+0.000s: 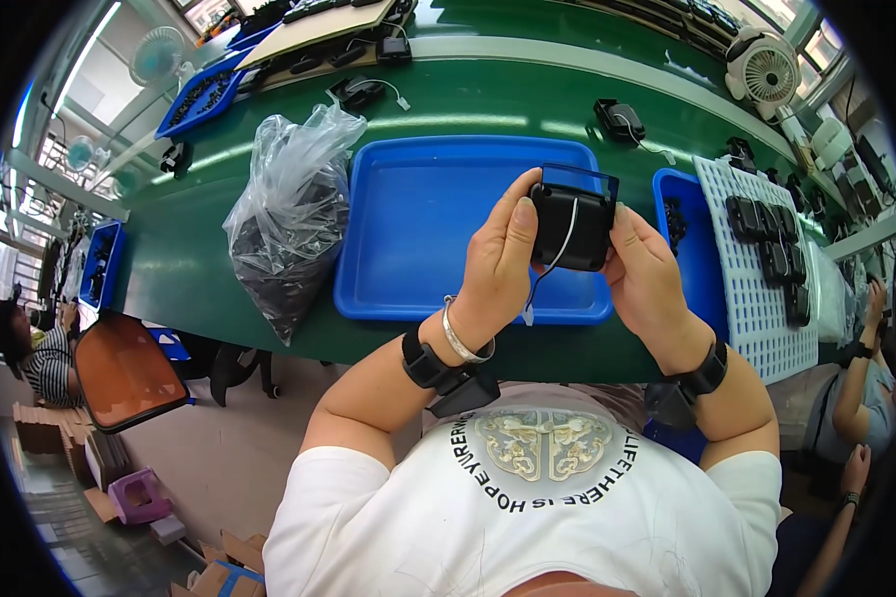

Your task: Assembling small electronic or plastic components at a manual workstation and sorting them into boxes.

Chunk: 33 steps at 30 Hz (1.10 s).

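Between my two hands is a black rectangular plastic device (579,237), held above a blue tray (418,229). A dark see-through panel (592,179) stands up along its far edge. A thin white cable (565,244) runs across its face and hangs down with a small white connector. My left hand (500,249) closes on the left side, thumb over the face. On the right edge, my right hand (649,269) grips with thumb and fingertips. The device's underside and the fingers behind it are hidden.
Left of the tray stands a clear plastic bag (287,224) of dark parts. At right, a white perforated board (742,298) bearing several black devices overlaps a blue bin (702,289). Another black device (622,121) lies farther back on the green table (468,95). People sit at both sides.
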Each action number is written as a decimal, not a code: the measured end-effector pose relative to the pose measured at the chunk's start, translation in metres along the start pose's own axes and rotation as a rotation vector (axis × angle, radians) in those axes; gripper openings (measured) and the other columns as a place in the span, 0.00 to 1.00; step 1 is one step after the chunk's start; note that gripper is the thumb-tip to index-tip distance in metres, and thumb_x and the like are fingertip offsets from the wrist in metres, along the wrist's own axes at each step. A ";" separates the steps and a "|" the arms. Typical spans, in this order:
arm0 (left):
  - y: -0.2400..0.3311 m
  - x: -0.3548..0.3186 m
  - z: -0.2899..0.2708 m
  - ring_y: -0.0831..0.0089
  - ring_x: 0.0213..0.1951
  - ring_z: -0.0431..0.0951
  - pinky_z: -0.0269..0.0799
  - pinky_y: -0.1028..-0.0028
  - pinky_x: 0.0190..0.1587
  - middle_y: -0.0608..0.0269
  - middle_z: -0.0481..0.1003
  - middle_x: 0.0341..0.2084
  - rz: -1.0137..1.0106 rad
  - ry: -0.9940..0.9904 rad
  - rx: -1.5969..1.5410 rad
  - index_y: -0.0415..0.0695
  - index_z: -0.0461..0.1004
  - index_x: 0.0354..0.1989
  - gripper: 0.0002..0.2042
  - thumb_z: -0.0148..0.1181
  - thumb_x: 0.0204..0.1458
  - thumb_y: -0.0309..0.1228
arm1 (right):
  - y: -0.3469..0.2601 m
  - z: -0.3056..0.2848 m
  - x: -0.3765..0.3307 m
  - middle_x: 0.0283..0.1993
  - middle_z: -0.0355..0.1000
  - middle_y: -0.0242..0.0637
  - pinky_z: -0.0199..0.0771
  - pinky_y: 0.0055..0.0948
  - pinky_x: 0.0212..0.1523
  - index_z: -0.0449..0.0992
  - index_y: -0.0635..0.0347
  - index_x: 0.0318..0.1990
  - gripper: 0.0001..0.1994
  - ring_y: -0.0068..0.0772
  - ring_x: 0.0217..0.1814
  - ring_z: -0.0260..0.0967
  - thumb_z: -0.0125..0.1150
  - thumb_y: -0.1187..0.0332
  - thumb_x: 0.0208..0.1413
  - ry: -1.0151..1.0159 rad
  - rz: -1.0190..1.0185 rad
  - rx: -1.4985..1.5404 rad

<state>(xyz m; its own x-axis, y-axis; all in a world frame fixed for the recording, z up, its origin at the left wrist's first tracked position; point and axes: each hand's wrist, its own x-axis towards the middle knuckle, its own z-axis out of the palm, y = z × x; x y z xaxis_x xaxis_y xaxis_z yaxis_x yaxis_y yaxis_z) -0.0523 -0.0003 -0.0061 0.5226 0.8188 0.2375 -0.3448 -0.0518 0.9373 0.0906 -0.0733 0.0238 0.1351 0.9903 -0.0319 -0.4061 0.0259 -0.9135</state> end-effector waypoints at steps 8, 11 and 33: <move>0.005 -0.001 0.000 0.85 0.32 0.66 0.65 0.84 0.29 0.63 0.71 0.38 0.132 0.105 0.119 0.37 0.57 0.60 0.22 0.41 0.62 0.38 | -0.004 -0.005 0.021 0.43 0.71 0.37 0.70 0.26 0.44 0.67 0.65 0.48 0.19 0.27 0.43 0.70 0.36 0.58 0.64 -0.089 0.009 0.015; 0.011 0.000 -0.002 0.85 0.32 0.66 0.65 0.84 0.29 0.63 0.70 0.38 0.124 0.125 0.131 0.38 0.57 0.60 0.22 0.41 0.61 0.37 | -0.007 -0.009 0.030 0.42 0.72 0.37 0.71 0.26 0.41 0.67 0.64 0.47 0.19 0.27 0.42 0.71 0.36 0.58 0.64 -0.157 0.038 0.038; 0.003 0.013 -0.006 0.84 0.25 0.64 0.59 0.84 0.26 0.68 0.68 0.30 0.093 0.245 0.062 0.40 0.62 0.57 0.21 0.40 0.62 0.41 | 0.000 0.002 0.038 0.31 0.70 0.35 0.71 0.25 0.25 0.70 0.64 0.38 0.17 0.26 0.28 0.68 0.43 0.57 0.62 0.013 -0.033 -0.129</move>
<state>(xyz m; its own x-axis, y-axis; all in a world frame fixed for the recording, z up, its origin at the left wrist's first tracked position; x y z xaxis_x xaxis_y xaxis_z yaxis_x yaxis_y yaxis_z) -0.0514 0.0138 -0.0021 0.2838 0.9224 0.2618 -0.3300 -0.1624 0.9299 0.0943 -0.0354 0.0237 0.1583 0.9874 -0.0051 -0.2813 0.0402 -0.9588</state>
